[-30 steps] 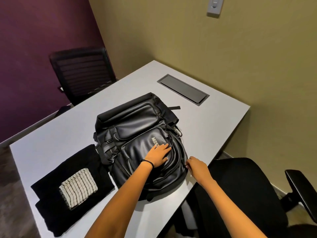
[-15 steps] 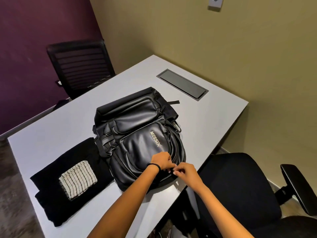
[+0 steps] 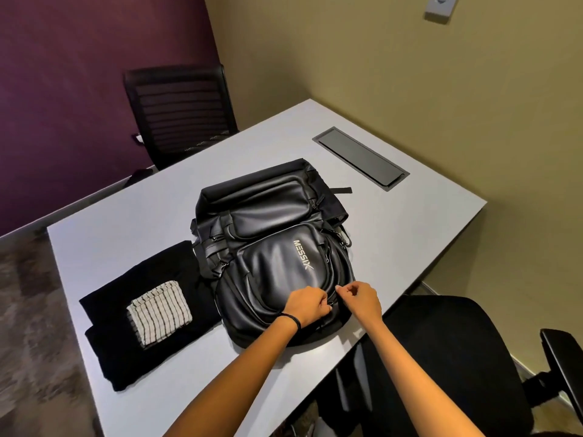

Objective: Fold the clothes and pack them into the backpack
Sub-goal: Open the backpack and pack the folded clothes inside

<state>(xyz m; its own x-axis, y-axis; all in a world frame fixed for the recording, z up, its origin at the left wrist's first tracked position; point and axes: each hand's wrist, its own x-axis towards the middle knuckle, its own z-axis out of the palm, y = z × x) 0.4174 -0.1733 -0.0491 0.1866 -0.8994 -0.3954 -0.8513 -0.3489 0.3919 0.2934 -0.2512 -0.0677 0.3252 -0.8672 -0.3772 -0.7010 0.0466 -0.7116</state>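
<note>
While I lean over it, head view: pale grey tabletop [image 3: 126,234], smooth, set into a room corner. Purple wall [image 3: 79,89] on the left, olive wall [image 3: 347,58] ahead and to the right, with a wall switch [image 3: 440,4] high up. A dark cable hatch [image 3: 361,159] is sunk flush near the far edge. Black slatted chair [image 3: 179,111] at the far-left side; black padded chair [image 3: 441,357] just beside the near-right edge. Mottled carpet [image 3: 25,310] below on the left.

Black backpack [image 3: 271,247] lies flat mid-tabletop, front panel up. Its long axis runs from me toward the far side, leaning a little left as it goes away. The rounded end points at me, the squarer end away. White lettering [image 3: 303,255] runs along that same axis.

Left grip [image 3: 307,305], black wristband [image 3: 291,320] behind it: fingers curled, pinching at the zip line on the backpack's rounded near end. Right grip [image 3: 361,299] sits just beside it on the same seam, thumb and forefinger tips drawn together. Whether they hold a zip pull I cannot tell; too small.

Left of the backpack and touching its side is a folded black garment [image 3: 132,351], flat. A folded striped cloth [image 3: 159,310] lies on top of it.
</note>
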